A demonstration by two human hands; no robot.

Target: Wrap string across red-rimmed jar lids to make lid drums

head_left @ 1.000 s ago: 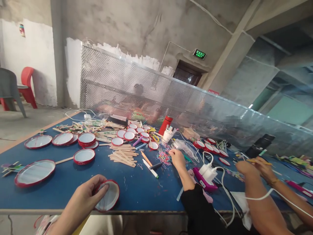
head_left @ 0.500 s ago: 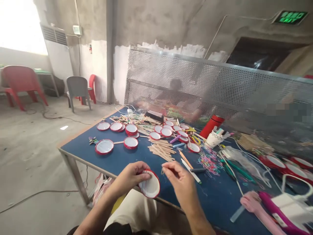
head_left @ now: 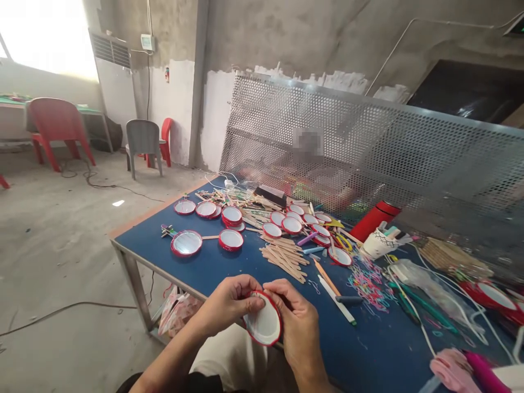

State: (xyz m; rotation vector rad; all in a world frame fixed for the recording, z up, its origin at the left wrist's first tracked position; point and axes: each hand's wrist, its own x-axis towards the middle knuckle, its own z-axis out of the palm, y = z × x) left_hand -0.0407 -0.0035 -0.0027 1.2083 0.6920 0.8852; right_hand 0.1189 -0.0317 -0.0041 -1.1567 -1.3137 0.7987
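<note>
My left hand (head_left: 235,303) grips a round white disc with a red rim (head_left: 265,325), its thumb pressed on the white face near the top edge. The disc is tilted toward me above my lap, at the table's front edge. My right hand (head_left: 295,314) is closed in a pinch at the disc's upper right rim, its fingertips close to those of my left hand. Whether a thin loop is still between the right fingers is hidden. Beyond the hands lies a pile of flat wooden sticks (head_left: 284,256).
More red-rimmed discs (head_left: 231,239) lie or are stacked across the blue table (head_left: 151,232). To the right are pens (head_left: 336,300), colourful bands (head_left: 370,284), a white pen cup (head_left: 375,244) and a red bottle (head_left: 375,218). A perforated metal panel (head_left: 347,125) stands behind.
My right hand has moved left to the disc's rim; before, it was apart, pinching a small thin loop. My left hand still grips the disc. The camera view has turned slightly left.
</note>
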